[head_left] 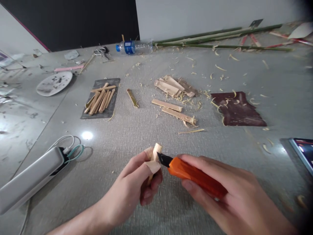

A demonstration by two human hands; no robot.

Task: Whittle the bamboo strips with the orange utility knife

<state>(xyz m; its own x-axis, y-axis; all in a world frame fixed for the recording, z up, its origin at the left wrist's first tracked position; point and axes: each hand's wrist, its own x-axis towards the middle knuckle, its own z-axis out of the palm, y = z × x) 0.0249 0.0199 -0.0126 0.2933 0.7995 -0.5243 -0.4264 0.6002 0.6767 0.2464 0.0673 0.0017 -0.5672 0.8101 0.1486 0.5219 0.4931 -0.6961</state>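
Note:
My left hand (140, 179) pinches a short, pale strip of wood or bamboo (157, 148) that points upward, with what look like coverings on the thumb and index fingertip. My right hand (227, 189) is wrapped round an orange utility knife (193, 174). Its dark blade touches or nearly touches the strip just above my left thumb. Beyond the hands lie two loose strips (171, 109) and a pile of wider pale pieces (171, 85). Thin curled shavings are scattered around them.
Several cut sticks (100, 101) lie on a dark sheet at the left, near a white plate (55, 83). A power bank (34, 176) is at lower left, brown sandpaper (241, 111) and a phone (303, 150) at right. A bottle (129, 47) and green stalks (220, 37) lie behind.

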